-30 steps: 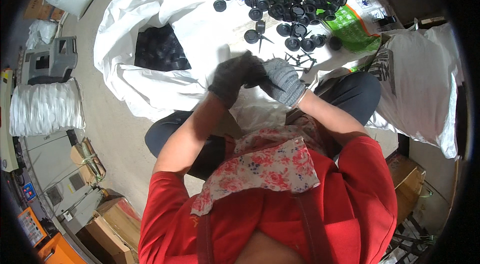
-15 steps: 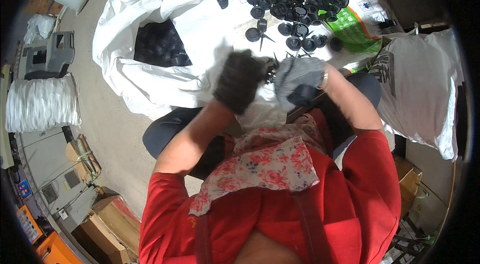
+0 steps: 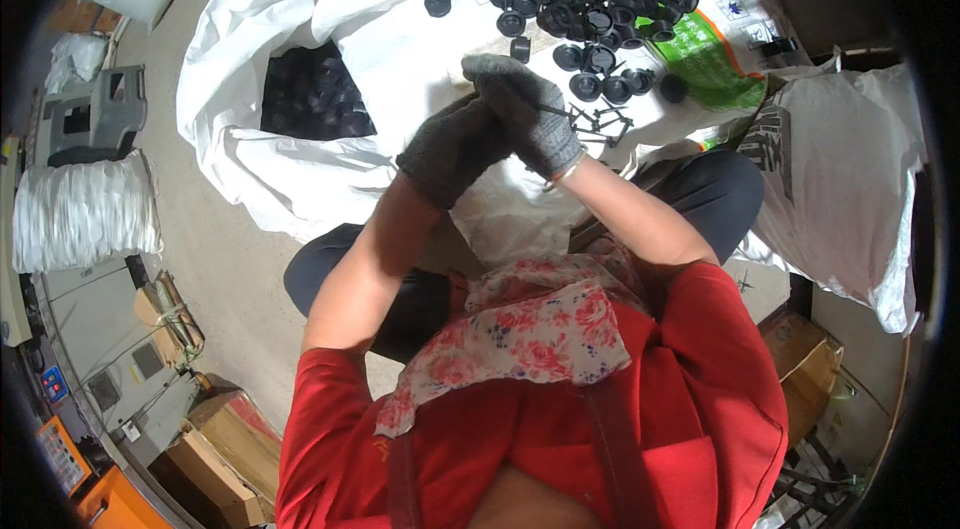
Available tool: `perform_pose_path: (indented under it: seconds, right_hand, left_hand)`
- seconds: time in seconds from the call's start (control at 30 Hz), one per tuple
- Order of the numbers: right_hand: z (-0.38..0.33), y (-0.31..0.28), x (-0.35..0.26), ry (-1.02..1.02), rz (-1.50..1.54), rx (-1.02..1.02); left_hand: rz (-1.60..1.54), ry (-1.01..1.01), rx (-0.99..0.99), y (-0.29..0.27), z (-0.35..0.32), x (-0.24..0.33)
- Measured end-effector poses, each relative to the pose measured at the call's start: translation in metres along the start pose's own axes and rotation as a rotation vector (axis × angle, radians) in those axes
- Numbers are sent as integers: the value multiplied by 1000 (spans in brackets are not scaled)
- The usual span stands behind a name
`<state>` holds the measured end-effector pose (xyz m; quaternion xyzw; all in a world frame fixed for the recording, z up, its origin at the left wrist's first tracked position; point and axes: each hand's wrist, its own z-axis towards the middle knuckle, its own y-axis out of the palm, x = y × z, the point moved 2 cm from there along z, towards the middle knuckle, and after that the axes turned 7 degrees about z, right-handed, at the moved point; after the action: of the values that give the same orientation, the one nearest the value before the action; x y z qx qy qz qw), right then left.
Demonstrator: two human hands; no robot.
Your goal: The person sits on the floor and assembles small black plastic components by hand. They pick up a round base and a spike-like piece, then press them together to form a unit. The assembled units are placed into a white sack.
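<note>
Both gloved hands meet just in front of the person's chest, above the white sack cloth (image 3: 400, 39) spread on the floor. The left hand (image 3: 455, 144) is clenched, pressed against the right hand (image 3: 525, 114), whose fingers pinch a thin dark pin-like piece (image 3: 560, 112); what the left grips is hidden. The piece looks light, stiff and small, easy to drop, so it is best pinched near its middle between thumb and forefinger. Beyond lie black caps (image 3: 590, 9) in a loose heap, and far left an open sack of dark parts (image 3: 315, 94).
</note>
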<state>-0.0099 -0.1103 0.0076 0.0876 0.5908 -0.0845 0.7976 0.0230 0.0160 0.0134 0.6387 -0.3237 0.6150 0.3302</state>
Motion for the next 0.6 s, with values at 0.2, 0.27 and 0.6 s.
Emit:
perform_pose_path:
  seconds: [0.2, 0.27, 0.6]
  right_hand:
    - [1, -8, 56, 344, 137, 145]
    - [8, -33, 87, 218, -316, 99]
    - [33, -216, 192, 622, -1431, 277]
  left_hand:
    - [1127, 120, 426, 5, 3, 21]
    - [1353, 115, 398, 8, -4, 23]
    - [965, 85, 647, -36, -1, 16]
